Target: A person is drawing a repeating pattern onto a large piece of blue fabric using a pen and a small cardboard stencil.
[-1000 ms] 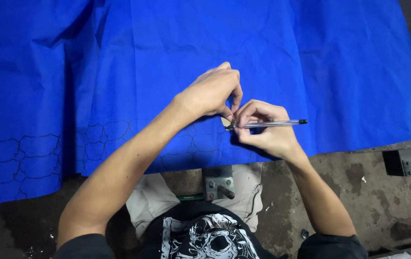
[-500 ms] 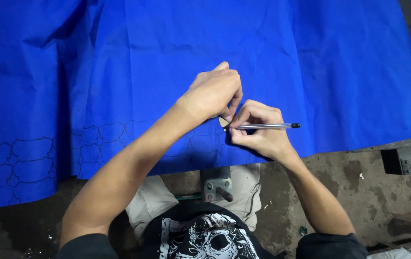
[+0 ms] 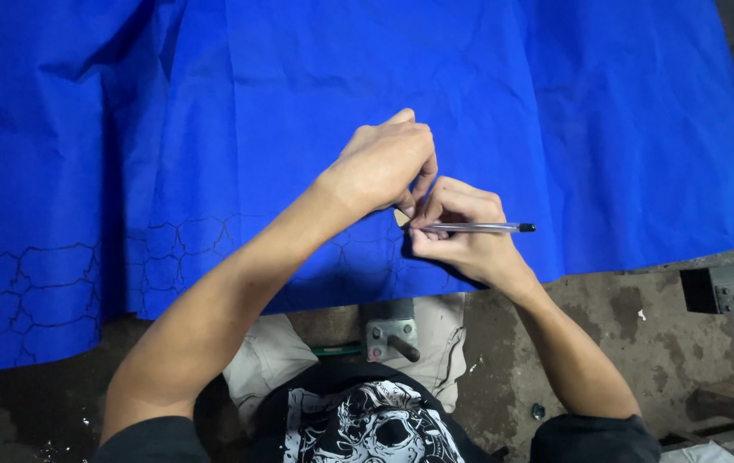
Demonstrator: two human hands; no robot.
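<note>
A large blue cloth (image 3: pixel 315 77) is spread over the work surface, with dark drawn outlines along its near edge (image 3: pixel 58 274). My right hand (image 3: pixel 461 236) grips a clear pen with a dark cap (image 3: pixel 491 227), lying sideways with the cap to the right. My left hand (image 3: pixel 388 163) is curled over the cloth just left of it, fingertips pressing a small pale piece (image 3: pixel 402 219) that is mostly hidden between the two hands. The hands touch each other.
A grey metal bracket with bolts (image 3: pixel 391 330) sticks out below the cloth's edge. A dark metal fitting (image 3: pixel 718 287) sits at the right on the stained concrete surface (image 3: pixel 607 317). My lap and dark printed shirt (image 3: pixel 367 420) fill the bottom.
Both hands have shifted slightly down and left along the cloth's near edge. The pen stays in my right hand, still lying sideways.
</note>
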